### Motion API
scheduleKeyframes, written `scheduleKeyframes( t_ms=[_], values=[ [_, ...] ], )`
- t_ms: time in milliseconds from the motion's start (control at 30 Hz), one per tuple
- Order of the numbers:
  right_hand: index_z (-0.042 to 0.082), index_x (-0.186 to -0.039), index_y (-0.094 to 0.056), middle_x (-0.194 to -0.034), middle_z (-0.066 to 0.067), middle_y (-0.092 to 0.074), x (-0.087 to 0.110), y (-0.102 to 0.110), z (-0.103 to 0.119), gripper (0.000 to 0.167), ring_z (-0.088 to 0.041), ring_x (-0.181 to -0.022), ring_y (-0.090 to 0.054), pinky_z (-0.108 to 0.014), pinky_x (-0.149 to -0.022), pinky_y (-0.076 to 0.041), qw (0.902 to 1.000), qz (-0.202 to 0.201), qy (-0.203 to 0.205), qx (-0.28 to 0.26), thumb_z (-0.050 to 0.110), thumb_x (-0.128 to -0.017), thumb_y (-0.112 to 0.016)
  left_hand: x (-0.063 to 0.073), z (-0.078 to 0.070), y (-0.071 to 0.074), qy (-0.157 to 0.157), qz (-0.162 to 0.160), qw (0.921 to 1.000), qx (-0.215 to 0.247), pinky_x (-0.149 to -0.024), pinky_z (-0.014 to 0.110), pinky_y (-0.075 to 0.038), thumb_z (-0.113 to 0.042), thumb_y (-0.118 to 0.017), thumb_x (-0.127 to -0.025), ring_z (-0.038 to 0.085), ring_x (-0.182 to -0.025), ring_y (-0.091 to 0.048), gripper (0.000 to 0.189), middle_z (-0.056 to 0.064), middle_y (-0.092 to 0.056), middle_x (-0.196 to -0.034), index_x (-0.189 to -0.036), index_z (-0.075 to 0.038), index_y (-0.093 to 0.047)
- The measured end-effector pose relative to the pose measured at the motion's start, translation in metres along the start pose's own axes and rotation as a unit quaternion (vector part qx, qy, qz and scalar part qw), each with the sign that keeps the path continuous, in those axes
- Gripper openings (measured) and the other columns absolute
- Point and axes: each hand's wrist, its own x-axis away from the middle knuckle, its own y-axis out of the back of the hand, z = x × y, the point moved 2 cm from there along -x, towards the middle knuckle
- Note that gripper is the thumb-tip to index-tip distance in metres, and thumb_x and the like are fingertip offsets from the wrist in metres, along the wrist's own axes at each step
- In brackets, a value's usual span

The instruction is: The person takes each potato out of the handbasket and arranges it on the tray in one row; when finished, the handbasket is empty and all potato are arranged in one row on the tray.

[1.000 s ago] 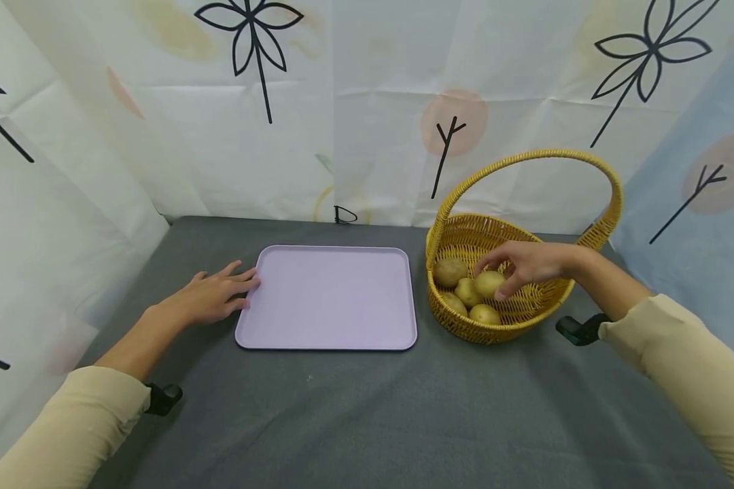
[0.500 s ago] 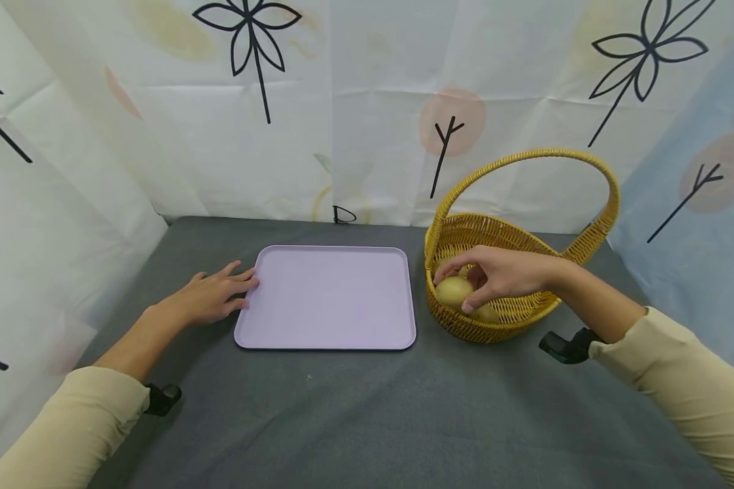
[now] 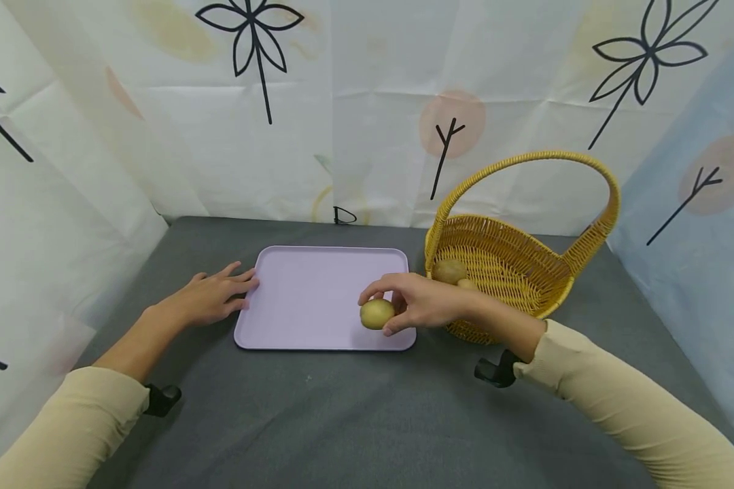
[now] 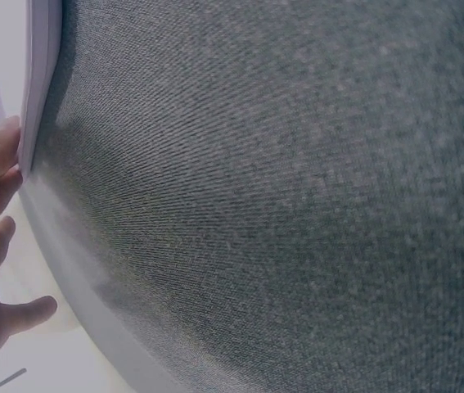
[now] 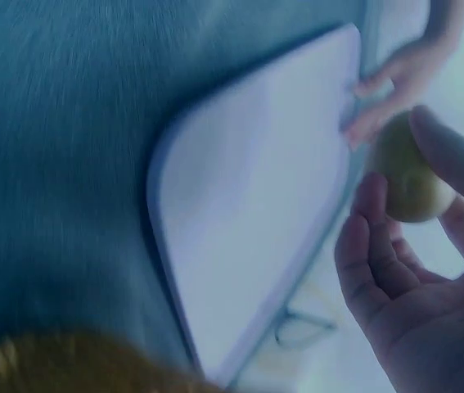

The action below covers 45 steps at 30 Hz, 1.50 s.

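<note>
A pale yellow potato point(image 3: 377, 314) is pinched between the thumb and fingers of my right hand point(image 3: 431, 301), over the right part of a lilac tray point(image 3: 318, 292). The right wrist view shows the same potato point(image 5: 412, 176) held above the tray's level. At the tray's left edge my left hand point(image 3: 211, 297) lies with fingers spread, its fingertips touching the rim. To the right stands a yellow wicker basket point(image 3: 520, 265) with a tall handle. A browner potato point(image 3: 449, 272) and part of another potato point(image 3: 467, 283) show inside it; my right forearm hides the basket's near left part.
Dark grey cloth point(image 3: 318, 414) covers the table. A white curtain point(image 3: 379, 136) with printed flowers and trees hangs behind it. The basket's arched handle point(image 3: 529, 157) rises well above its rim, close to the right forearm.
My right hand has taken hold of a potato in the basket, lifted it out and carried it left over the tray. The left hand has stayed at the tray's edge.
</note>
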Motion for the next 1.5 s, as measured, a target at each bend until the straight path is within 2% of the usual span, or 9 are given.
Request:
scheduleKeyframes(
  t_ms=[167, 333, 567, 733, 967, 1100, 1333, 1500],
  values=[
    [0.003, -0.131, -0.058, -0.115, -0.009, -0.057, -0.031, -0.025, -0.008, 0.05, -0.013, -0.077, -0.064, -0.027, -0.075, -0.053, 0.9988, -0.021, 0.015, 0.041, 0.005, -0.086, -0.078, 0.0, 0.0, 0.001, 0.001, 0.001, 1.0, 0.0, -0.097, 0.08, -0.021, -0.027, -0.063, -0.098, 0.048, -0.145, -0.022, 0.055, 0.02, -0.037, -0.155, -0.147, -0.005, -0.049],
    [0.004, -0.131, -0.06, -0.113, -0.008, -0.059, -0.06, -0.046, -0.012, 0.049, -0.019, -0.091, -0.06, -0.024, -0.08, -0.051, 0.9945, -0.034, 0.026, 0.096, 0.009, -0.086, -0.079, 0.0, -0.001, 0.001, 0.003, 0.001, 1.0, -0.003, -0.097, 0.08, -0.022, -0.026, -0.063, -0.098, 0.048, -0.145, -0.023, 0.055, 0.02, -0.037, -0.155, -0.147, -0.005, -0.049],
    [0.009, -0.132, -0.06, -0.111, -0.006, -0.058, -0.099, -0.072, -0.006, 0.048, -0.012, -0.089, -0.054, -0.02, -0.078, -0.046, 0.99, -0.045, 0.014, 0.133, 0.014, -0.088, -0.078, -0.001, 0.0, 0.0, 0.008, 0.002, 0.9999, -0.013, -0.096, 0.079, -0.025, -0.026, -0.064, -0.097, 0.05, -0.143, -0.025, 0.054, 0.02, -0.039, -0.155, -0.146, -0.005, -0.05],
    [0.013, -0.136, -0.059, -0.113, -0.003, -0.058, -0.119, -0.088, -0.001, 0.05, -0.008, -0.09, -0.052, -0.018, -0.077, -0.042, 0.9833, -0.056, 0.006, 0.173, 0.021, -0.089, -0.077, -0.001, -0.001, 0.0, 0.002, 0.0, 0.9999, -0.011, -0.095, 0.079, -0.026, -0.025, -0.063, -0.098, 0.05, -0.143, -0.025, 0.054, 0.02, -0.038, -0.155, -0.146, -0.004, -0.05],
    [0.017, -0.136, -0.059, -0.117, -0.002, -0.059, -0.138, -0.098, 0.004, 0.051, -0.006, -0.097, -0.053, -0.018, -0.08, -0.043, 0.974, -0.088, -0.004, 0.209, 0.026, -0.089, -0.078, 0.0, -0.001, 0.0, -0.003, -0.007, 0.9999, -0.01, -0.095, 0.079, -0.026, -0.024, -0.064, -0.097, 0.05, -0.143, -0.026, 0.054, 0.021, -0.039, -0.154, -0.145, -0.004, -0.051],
    [0.017, -0.135, -0.058, -0.119, -0.002, -0.058, -0.145, -0.104, 0.005, 0.052, -0.007, -0.1, -0.054, -0.019, -0.082, -0.044, 0.9718, -0.092, -0.011, 0.217, 0.028, -0.088, -0.078, 0.001, -0.001, 0.0, -0.008, -0.01, 0.9998, -0.012, -0.094, 0.08, -0.027, -0.023, -0.064, -0.097, 0.051, -0.142, -0.027, 0.053, 0.022, -0.04, -0.153, -0.144, -0.003, -0.051],
    [0.015, -0.139, -0.056, -0.119, -0.001, -0.059, -0.148, -0.11, 0.004, 0.054, -0.005, -0.1, -0.056, -0.018, -0.08, -0.044, 0.9714, -0.103, -0.012, 0.214, 0.034, -0.092, -0.073, 0.0, -0.002, -0.001, -0.005, -0.01, 0.9999, -0.008, -0.096, 0.079, -0.026, -0.023, -0.063, -0.097, 0.05, -0.143, -0.025, 0.053, 0.02, -0.039, -0.154, -0.145, -0.003, -0.05],
    [0.01, -0.139, -0.055, -0.117, -0.004, -0.062, -0.147, -0.11, 0.002, 0.052, -0.006, -0.094, -0.056, -0.015, -0.079, -0.042, 0.9769, -0.112, 0.003, 0.182, 0.029, -0.093, -0.072, 0.001, 0.0, -0.001, -0.008, -0.013, 0.9998, -0.008, -0.094, 0.079, -0.028, -0.024, -0.064, -0.097, 0.051, -0.142, -0.027, 0.053, 0.022, -0.04, -0.153, -0.144, -0.003, -0.051]
  ],
)
